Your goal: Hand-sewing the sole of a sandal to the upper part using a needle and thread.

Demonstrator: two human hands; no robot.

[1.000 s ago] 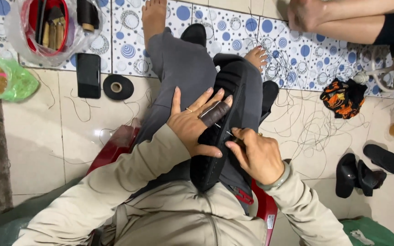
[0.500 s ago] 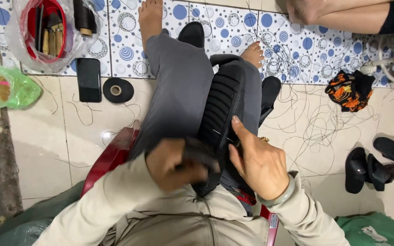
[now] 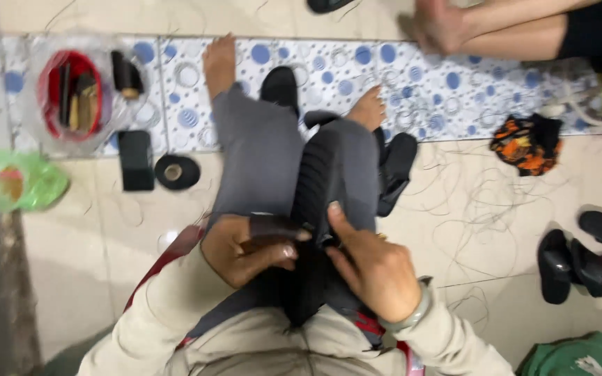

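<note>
A black shoe (image 3: 315, 209) with a ribbed sole lies along my lap, sole up, resting on my grey trousers (image 3: 259, 160). My left hand (image 3: 249, 251) is closed around a dark handle-like tool (image 3: 273, 228) pressed against the shoe's side. Flat on the shoe's near end lies my right hand (image 3: 374, 268), thumb stretched up along the sole and fingers gripping the edge. Another black shoe piece (image 3: 395, 170) lies by my right foot.
A spotted white-and-blue mat (image 3: 454, 90) runs across the floor; another person's bare legs (image 3: 510, 31) rest on it. A red basket of tools (image 3: 71, 94), black spool (image 3: 125, 73), black box (image 3: 136, 160), tape roll (image 3: 175, 172), green bag (image 3: 12, 184), orange-black cloth (image 3: 527, 143), black sandals (image 3: 580, 261), loose thread.
My left hand, open on the shoe a second ago, has closed around the dark tool and shifted lower against the shoe's side. My right hand stays on the near end.
</note>
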